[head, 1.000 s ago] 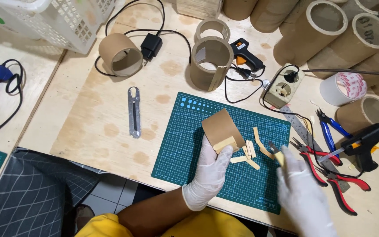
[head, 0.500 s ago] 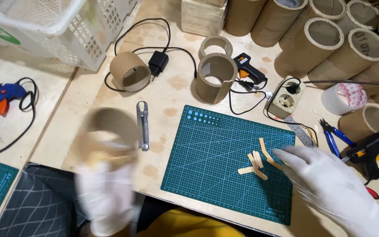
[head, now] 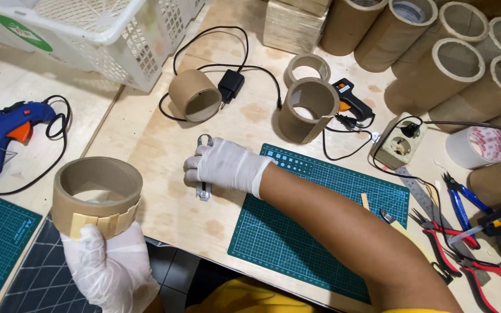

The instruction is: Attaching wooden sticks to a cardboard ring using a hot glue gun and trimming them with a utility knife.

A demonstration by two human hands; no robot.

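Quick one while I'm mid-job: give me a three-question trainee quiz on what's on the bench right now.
1. True or false: the left hand holds a cardboard ring with pale wooden strips along its lower edge.
2. What does the right hand rest on? A) the blue glue gun B) the metal tool on the bare wood C) the red-handled pliers
3. Fill in: the right forearm crosses over the green ______.

Key: 1 true. 2 B, the tool lies just left of the mat. 3 cutting mat.
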